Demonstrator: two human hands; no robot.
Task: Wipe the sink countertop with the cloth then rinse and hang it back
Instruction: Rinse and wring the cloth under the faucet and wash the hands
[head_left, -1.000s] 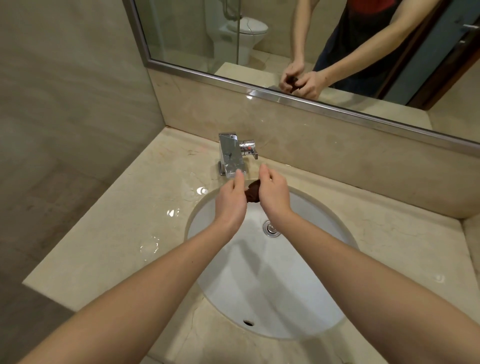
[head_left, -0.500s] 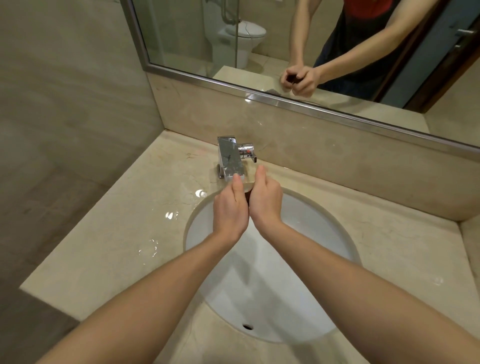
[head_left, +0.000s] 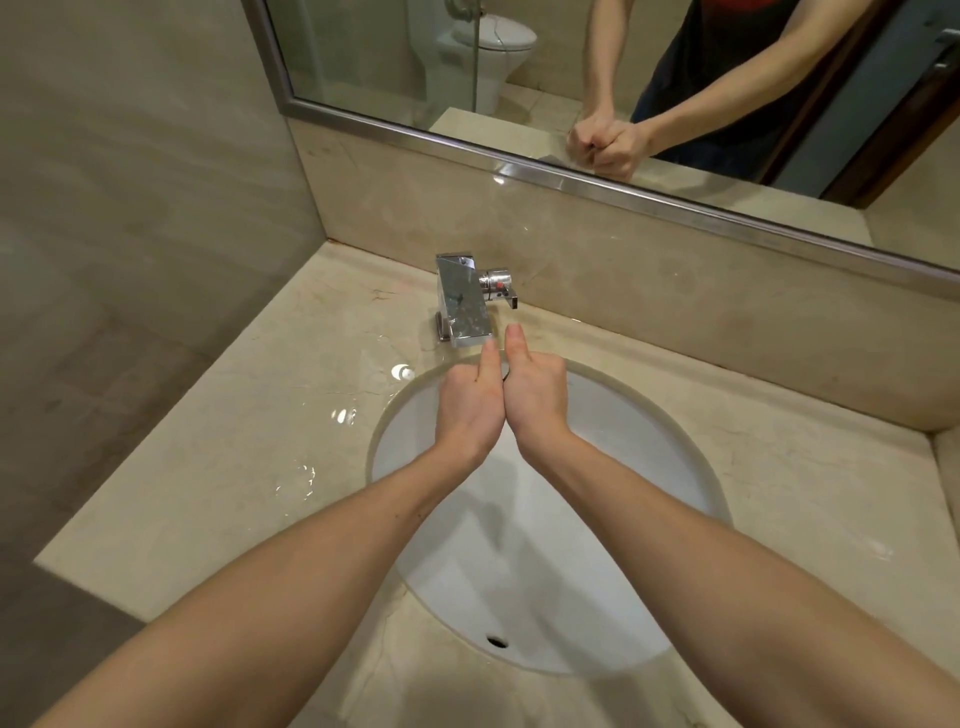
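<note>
Counter: we record a pale marbled stone slab, glossy, with patches of standing water to the left of the basin and a raised splashback of the same stone along the rear.

Mirror: steel-framed, mounted above the splashback. In it we see a toilet and the reflection of our two forearms with the fists bunched together.

Sink: white oval bowl set under the counter, its overflow hole at the near wall. We see shadows of the arms across the bowl; the drain is covered by our arms.

Left hand: ours, reaching in from the lower left, over the rear part of the sink just in front of the spout. Fingers curled under and out of sight, thumb extended forward.

Right hand: ours, reaching in from the lower right, pressed side by side against the left hand, thumb likewise pointing forward toward the faucet. Both hands are closed into fists and squeezed together.

Faucet: square chrome body at the rear rim of the sink, with a side handle on its right. We cannot tell whether water runs from it.

Cloth: only a thin dark sliver shows in the seam between the two hands; the rest is enclosed by them. We place it clamped within both fists, above the sink and just below the faucet spout.
</note>
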